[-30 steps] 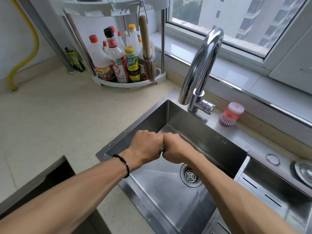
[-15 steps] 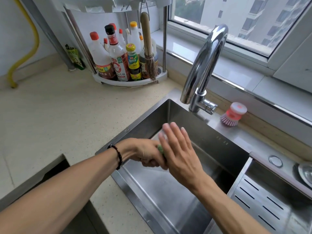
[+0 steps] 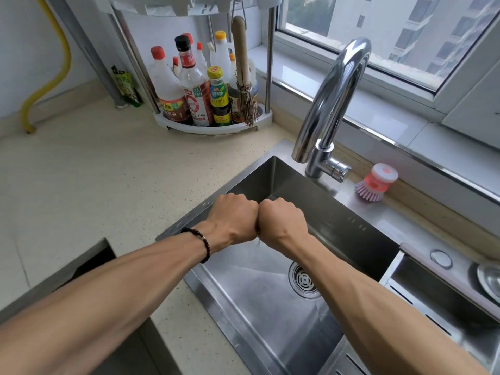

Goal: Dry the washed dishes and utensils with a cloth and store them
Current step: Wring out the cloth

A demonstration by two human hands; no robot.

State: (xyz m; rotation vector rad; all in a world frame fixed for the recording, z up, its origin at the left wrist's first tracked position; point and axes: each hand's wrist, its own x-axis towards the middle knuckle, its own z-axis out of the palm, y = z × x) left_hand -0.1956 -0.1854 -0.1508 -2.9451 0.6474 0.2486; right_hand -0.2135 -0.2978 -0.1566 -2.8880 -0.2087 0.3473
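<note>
My left hand (image 3: 232, 220) and my right hand (image 3: 281, 223) are both clenched into fists and pressed knuckle to knuckle above the steel sink (image 3: 243, 307). They squeeze a small cloth that is almost wholly hidden inside them; only a thin sliver shows at the seam between the fists. A dark bead bracelet circles my left wrist. No dishes or utensils lie in the sink basin, which holds only its round drain (image 3: 304, 280).
The curved chrome faucet (image 3: 332, 104) rises behind the basin. A pink dish brush (image 3: 376, 182) sits on the sink's back ledge. A white corner rack (image 3: 213, 125) holds several sauce bottles and a hanging bamboo brush (image 3: 243, 77). A slotted steel insert (image 3: 433, 299) lies at right.
Half a second ago my right hand was open beside the left, with a bit of green cloth showing. Now both fists are shut together on it again, as one second ago.
</note>
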